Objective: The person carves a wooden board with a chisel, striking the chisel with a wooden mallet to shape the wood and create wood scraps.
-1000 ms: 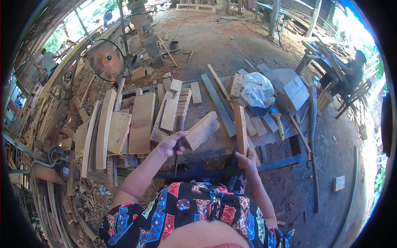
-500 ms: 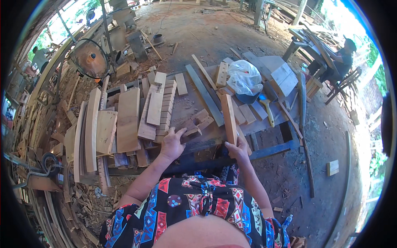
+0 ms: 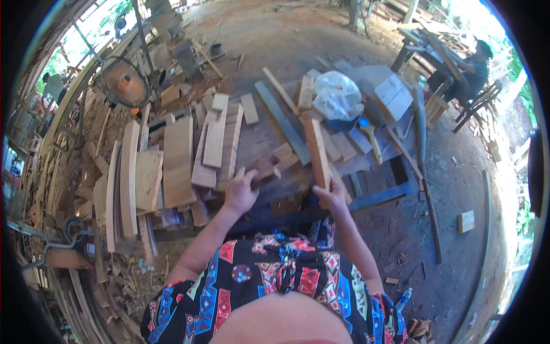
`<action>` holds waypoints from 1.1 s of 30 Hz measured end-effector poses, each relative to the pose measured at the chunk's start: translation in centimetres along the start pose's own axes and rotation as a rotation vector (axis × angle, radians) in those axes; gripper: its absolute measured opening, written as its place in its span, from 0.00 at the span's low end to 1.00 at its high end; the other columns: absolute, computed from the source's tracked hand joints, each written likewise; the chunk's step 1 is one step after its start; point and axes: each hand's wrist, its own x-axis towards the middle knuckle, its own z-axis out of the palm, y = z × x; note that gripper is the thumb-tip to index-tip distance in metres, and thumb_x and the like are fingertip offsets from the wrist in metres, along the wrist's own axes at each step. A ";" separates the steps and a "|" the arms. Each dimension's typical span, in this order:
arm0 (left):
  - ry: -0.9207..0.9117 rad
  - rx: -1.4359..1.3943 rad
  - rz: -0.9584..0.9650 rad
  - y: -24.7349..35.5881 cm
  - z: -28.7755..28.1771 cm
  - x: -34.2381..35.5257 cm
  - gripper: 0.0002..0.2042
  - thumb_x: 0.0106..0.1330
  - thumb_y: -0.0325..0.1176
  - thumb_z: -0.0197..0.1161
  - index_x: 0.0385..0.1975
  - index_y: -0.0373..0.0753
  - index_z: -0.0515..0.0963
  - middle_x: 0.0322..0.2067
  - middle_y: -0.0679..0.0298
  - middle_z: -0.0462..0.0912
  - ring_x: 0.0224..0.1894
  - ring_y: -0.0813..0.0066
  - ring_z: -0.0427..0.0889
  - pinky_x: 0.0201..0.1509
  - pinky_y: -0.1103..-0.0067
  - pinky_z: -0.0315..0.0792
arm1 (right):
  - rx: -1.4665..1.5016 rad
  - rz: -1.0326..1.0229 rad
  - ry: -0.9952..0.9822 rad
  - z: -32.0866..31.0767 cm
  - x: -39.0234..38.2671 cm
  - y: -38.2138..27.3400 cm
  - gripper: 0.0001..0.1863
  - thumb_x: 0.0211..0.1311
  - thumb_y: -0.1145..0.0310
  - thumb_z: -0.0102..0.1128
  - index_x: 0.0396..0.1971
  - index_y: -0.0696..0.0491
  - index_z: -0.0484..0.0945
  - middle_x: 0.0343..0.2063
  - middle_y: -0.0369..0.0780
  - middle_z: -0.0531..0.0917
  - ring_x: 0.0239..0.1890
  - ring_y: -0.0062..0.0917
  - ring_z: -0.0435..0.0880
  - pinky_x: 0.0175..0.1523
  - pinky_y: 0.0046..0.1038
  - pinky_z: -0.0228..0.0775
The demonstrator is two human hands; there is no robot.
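My right hand (image 3: 332, 196) grips the lower end of a wooden block (image 3: 316, 148), a long squared piece with a pale face, tilted up and away from me. Thumb and fingers are closed around it. At the near edge of the workbench, my left hand (image 3: 240, 192) has its fingers apart and nothing visible in it. Its fingertips are beside a small notched piece of wood (image 3: 276, 163); whether they touch it I cannot tell. Left of that hand lie stacked pale boards (image 3: 215, 137) and a wider brown board (image 3: 179, 163).
A clear plastic bag (image 3: 337, 96) sits at the back of the bench, with a yellow-handled brush (image 3: 372, 143) beside it. A dark grey bar (image 3: 282, 122) lies across the middle. A round fan-like guard (image 3: 125, 82) stands far left. Another person (image 3: 476, 71) sits far right.
The whole view has shifted slightly. My left hand has moved a little forward and right, toward the notched wood. My right hand still holds the block at much the same tilt.
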 end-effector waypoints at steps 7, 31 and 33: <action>-0.123 -0.972 -0.336 1.8 -6.5 2.8 0.16 0.54 0.27 0.67 0.44 0.38 0.76 0.25 0.68 0.79 0.17 0.87 0.73 0.17 0.88 0.65 | -0.002 -0.014 -0.015 0.0 0.8 -1.7 0.26 0.49 0.62 0.69 0.45 0.59 0.71 0.23 0.32 0.76 0.17 0.12 0.69 0.19 0.17 0.59; 0.338 -1.126 0.017 4.0 -1.6 9.9 0.08 0.57 0.30 0.68 0.22 0.41 0.74 0.15 0.74 0.72 0.15 0.90 0.69 0.16 0.90 0.61 | -0.043 0.028 -0.012 0.2 0.9 -1.5 0.29 0.48 0.60 0.70 0.46 0.61 0.71 0.28 0.35 0.78 0.24 0.14 0.72 0.28 0.17 0.62; 0.343 -1.094 0.032 4.3 -1.7 9.6 0.09 0.58 0.31 0.68 0.22 0.41 0.74 0.15 0.75 0.71 0.15 0.90 0.68 0.17 0.90 0.61 | -0.040 0.018 -0.018 0.2 0.9 -1.1 0.29 0.48 0.60 0.70 0.46 0.62 0.71 0.28 0.34 0.78 0.24 0.13 0.72 0.28 0.17 0.62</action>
